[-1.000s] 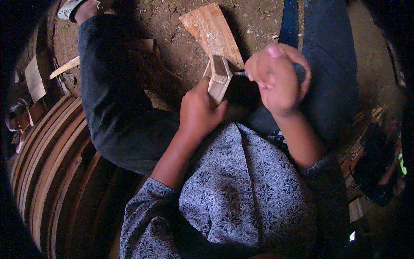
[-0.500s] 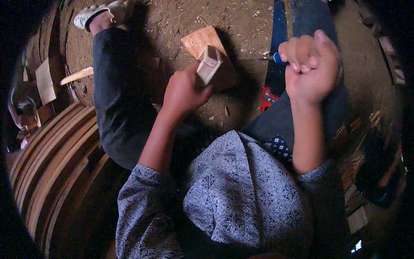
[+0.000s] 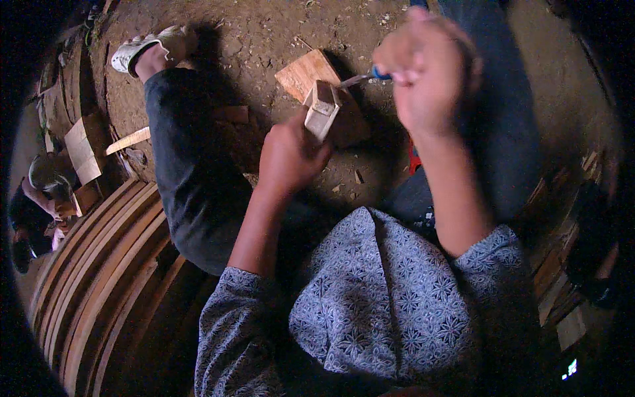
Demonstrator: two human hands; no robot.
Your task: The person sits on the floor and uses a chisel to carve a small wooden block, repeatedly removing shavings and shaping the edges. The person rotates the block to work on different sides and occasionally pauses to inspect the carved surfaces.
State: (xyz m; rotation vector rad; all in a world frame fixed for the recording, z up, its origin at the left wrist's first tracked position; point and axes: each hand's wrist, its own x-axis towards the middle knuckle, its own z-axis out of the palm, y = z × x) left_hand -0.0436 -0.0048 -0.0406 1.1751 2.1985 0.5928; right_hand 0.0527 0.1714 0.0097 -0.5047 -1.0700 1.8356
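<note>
Earth floor (image 3: 251,46) beneath block (image 3: 321,123), beside planks (image 3: 109,264)

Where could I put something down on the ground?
Maybe on the dirt between the pale shoe and the orange board; nothing big lies there. It's crowded lower left, with long planks, and between the left hand and right hand, where the wood piece and blue-handled tool are.

"What's the floor like?"

"Brown earth (image 3: 251,36), uneven, with pale wood chips (image 3: 358,176) scattered over it."

"And along the left?"

"A row of long boards (image 3: 102,278) (the wide lens bows them), with a flat pale panel (image 3: 84,151) just beyond."

"Any light?"

"Dim overall, shadows deep; one small bright patch (image 3: 569,368) at lower right, below a pale flat scrap (image 3: 571,329)"
</note>
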